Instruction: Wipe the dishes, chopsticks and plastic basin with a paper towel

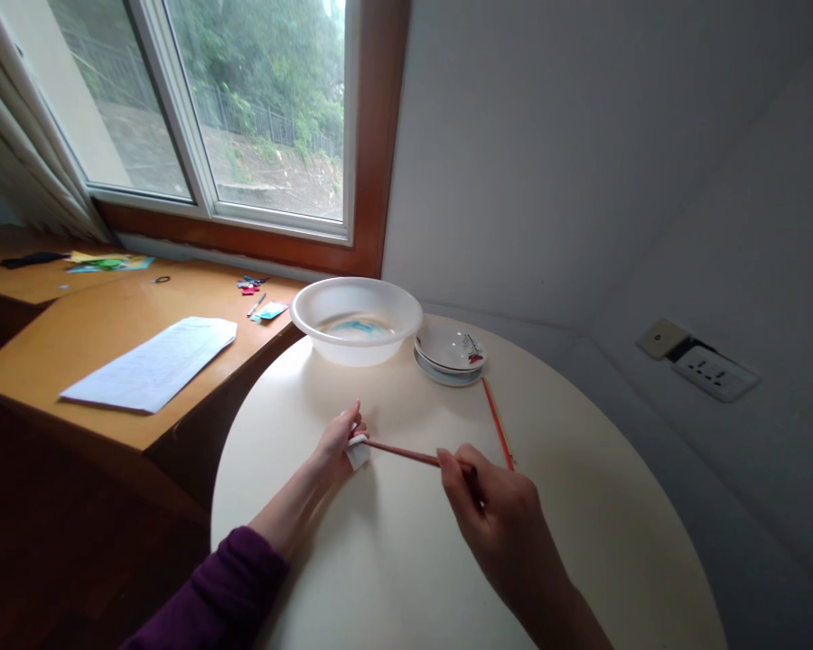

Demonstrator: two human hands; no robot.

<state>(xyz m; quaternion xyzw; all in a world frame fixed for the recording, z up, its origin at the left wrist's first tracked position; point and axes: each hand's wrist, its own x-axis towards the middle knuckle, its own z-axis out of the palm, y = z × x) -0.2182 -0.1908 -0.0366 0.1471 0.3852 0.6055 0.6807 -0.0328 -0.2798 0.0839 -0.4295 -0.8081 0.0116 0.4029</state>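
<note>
The left hand (339, 438) is over the round white table (583, 542), with its fingers curled in tight on a small white piece (358, 454). The piece looks soft, but it is too small for me to tell if it is paper or cloth. The right hand (498, 496) has its fingers wrapped around one end of a thin brown stick (403, 451). The stick goes across from the right hand to the left hand, and its far end meets the white piece there. The left arm has a purple sleeve (223, 578).

Past the hands, near the back of the table, is a big white tub (357, 352) with a blue patch inside at the bottom. Just beside it, on its right, a white bowl (447, 348) with a red and black picture sits on a plate (447, 376). A red and yellow stick (497, 420) lies on the table, with one end near the plate and the other near the right hand. Off to the left is a brown desk (196, 293) with big white paper (153, 366) on it.
</note>
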